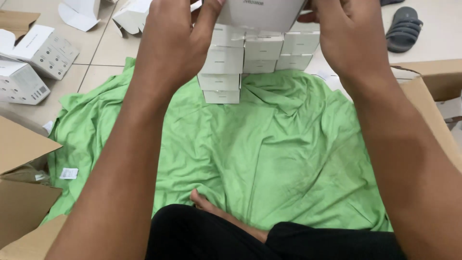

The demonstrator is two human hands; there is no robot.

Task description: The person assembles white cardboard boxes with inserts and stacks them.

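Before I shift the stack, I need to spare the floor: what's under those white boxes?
The stack of white boxes sits at the far edge of the green cloth; its front boxes rest on it. Both hands hide the stack's back.

open green cloth (269, 159) centre, stacked white boxes (260, 53) beyond, cardboard cartons (24, 192) flanking

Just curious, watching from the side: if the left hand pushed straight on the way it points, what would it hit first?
The left hand already grips the white box; beyond it, probably the stacked white boxes, though depth is unclear.

White cartons (260, 55) stacked on floor
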